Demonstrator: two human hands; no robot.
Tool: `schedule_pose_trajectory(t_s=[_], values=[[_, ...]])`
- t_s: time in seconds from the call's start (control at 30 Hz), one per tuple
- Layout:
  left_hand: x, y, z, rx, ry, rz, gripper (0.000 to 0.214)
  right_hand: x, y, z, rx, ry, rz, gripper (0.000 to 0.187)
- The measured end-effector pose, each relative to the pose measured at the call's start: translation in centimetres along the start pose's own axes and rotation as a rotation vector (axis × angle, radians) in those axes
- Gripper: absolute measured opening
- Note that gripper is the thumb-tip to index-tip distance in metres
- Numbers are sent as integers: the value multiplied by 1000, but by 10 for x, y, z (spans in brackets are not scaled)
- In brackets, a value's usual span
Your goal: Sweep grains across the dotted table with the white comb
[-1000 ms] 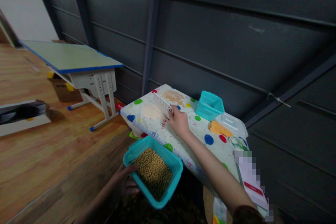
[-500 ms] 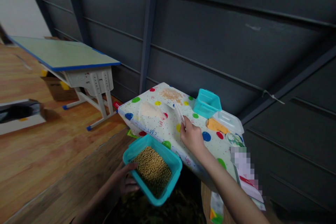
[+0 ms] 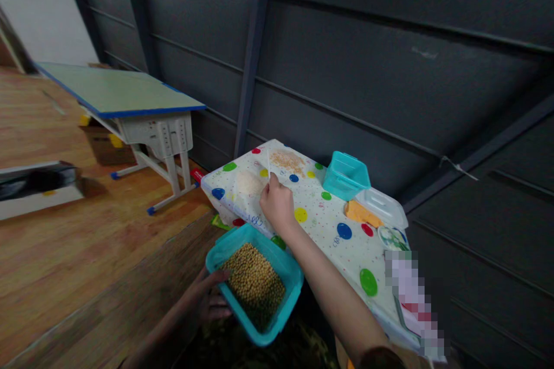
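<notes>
As the teal tub (image 3: 277,260) of beans (image 3: 254,277) is held low before the surface (image 3: 318,230), left hand (image 3: 212,294) curled on 1 side, thumb over rim, a wrist tilt could spill it; right hand (image 3: 278,203) closed on a thin white tool (image 3: 268,163), edge-on; a wide sweep could mix the pale heap (image 3: 249,183) into the tan heap (image 3: 286,160).

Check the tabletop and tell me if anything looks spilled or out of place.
A tan patch and a pale patch of loose material lie directly on the tablecloth, toward its left end. They look odd lying uncontained, though I cannot tell whether they were spilled.
</notes>
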State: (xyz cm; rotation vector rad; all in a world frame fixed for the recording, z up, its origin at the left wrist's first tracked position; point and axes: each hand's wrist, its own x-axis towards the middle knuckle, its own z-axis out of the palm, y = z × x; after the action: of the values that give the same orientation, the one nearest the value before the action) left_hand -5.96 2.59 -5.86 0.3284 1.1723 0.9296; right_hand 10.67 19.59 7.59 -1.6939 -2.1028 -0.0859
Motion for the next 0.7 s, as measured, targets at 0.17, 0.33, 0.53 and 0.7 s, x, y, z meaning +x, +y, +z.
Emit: schedule_pose_trajectory(t_s=[0.17, 0.33, 0.53, 0.7], values=[[-1, 1, -1, -1, -36, -4, 112, 7, -7, -5, 69, 19, 94, 48], [4, 0, -2, -14, -21, -23, 120, 19, 35, -24, 232, 148, 147, 31], [7, -2, 0, -1, 18, -34, 105, 36, 113, -43, 860, -11, 227, 38], [0, 2, 2, 14, -21, -17, 111, 32, 136, -40, 1082, -320, 225, 56]])
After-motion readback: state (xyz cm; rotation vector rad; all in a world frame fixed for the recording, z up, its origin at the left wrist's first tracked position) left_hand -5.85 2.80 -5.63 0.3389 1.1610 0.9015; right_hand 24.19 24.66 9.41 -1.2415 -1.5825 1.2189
